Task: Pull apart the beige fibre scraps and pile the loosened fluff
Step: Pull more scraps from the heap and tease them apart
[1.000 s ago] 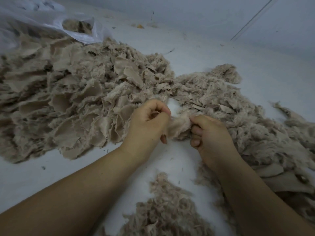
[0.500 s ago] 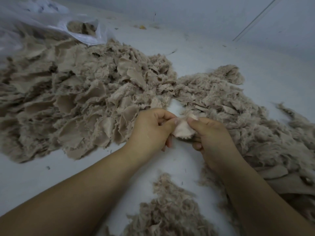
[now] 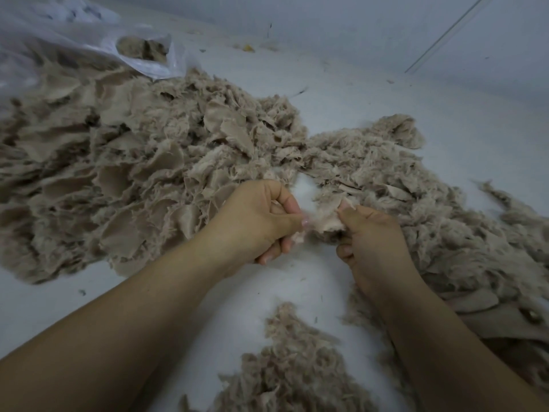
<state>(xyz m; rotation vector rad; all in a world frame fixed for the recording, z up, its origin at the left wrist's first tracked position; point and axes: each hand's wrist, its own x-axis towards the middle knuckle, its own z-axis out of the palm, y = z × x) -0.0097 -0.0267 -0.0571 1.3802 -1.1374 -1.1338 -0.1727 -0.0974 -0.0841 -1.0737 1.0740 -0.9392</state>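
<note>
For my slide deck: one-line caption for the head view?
Left hand and right hand pinch one beige scrap between heaps of fibre.

A plain hand-sorting workroom is showing here: a bare white tabletop (image 3: 371,120) is carrying a big heap of flat torn beige fibre scraps (image 3: 118,179) left of the fingers (image 3: 289,205), loosened beige fluff (image 3: 291,373) is lying nearer than them, and a clear plastic bag (image 3: 89,46) is sagging far beyond.

The white floor (image 3: 371,120) carries a big heap of beige scraps (image 3: 118,179), a smaller fluff pile (image 3: 294,370) and a plastic bag (image 3: 89,40).
</note>
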